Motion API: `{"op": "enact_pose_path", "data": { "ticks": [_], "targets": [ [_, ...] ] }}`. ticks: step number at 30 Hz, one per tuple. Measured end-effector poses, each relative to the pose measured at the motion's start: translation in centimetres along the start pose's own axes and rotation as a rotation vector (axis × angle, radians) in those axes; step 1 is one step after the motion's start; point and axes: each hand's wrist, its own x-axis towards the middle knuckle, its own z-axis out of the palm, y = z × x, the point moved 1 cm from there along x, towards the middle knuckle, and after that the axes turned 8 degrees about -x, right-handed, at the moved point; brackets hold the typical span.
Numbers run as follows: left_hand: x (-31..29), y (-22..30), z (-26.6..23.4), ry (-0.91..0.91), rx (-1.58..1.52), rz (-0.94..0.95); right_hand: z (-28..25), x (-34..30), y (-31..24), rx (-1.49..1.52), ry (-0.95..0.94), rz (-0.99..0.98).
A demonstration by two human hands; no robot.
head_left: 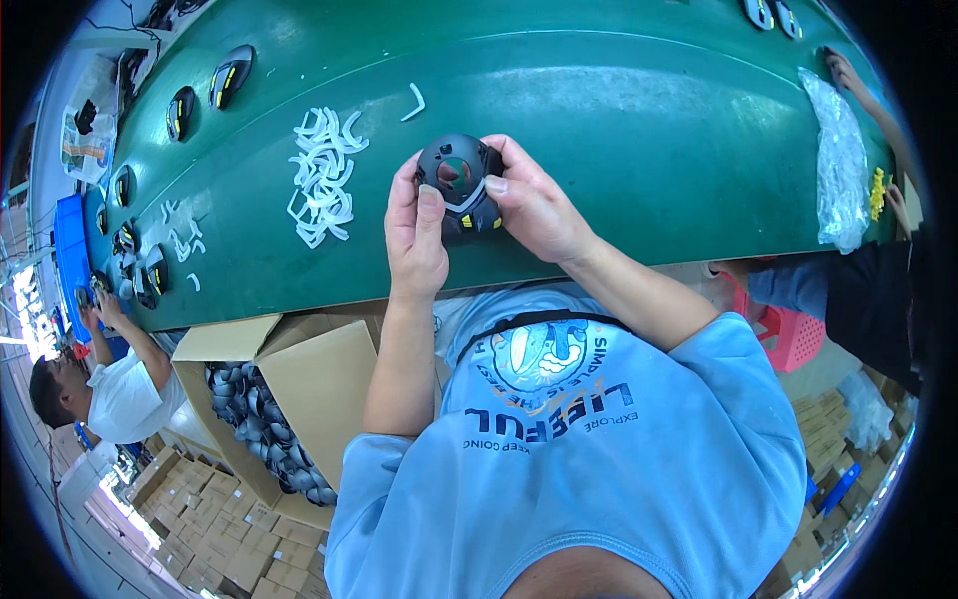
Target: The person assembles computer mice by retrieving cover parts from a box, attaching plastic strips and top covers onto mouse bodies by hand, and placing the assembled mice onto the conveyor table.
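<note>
Both my hands hold a black rounded shell, shaped like part of a computer mouse, over the near edge of the green table. It has a round hole and yellow patches low on it. Across it lies a bent white strip, with both my thumbs pressing near its ends. My left hand grips the shell's left side, and my right hand closes on its right side. To the left on the table lies a heap of similar white curved strips. One single strip lies apart, beyond the shell.
Black mouse-like pieces stand along the green table's left part. Below its edge, an open carton holds many dark shells. Another person works at left; a clear plastic bag lies near someone's hand at right.
</note>
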Motion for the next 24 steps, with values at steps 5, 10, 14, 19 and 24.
{"op": "enact_pose_path", "data": {
  "ticks": [5,10,14,19,24],
  "targets": [
    [-1.1,0.3,1.5,0.056,-0.066,-0.070,0.0,-0.3,-0.2,-0.237,-0.018,-0.116],
    [-0.9,-0.6,1.7,0.083,-0.028,-0.036,-0.6,-0.5,1.1,-0.227,0.006,-0.124],
    [-1.0,-1.3,1.4,0.135,0.078,-0.027,-1.0,0.2,2.0,-0.147,0.085,-0.106],
    [0.1,-0.4,1.7,0.153,-0.215,-0.228,-1.0,0.6,1.4,-0.093,0.130,0.003],
    [0.1,-1.2,1.3,0.130,-0.091,-0.118,-0.7,0.7,1.1,-0.125,0.119,0.006]
  ]
}}
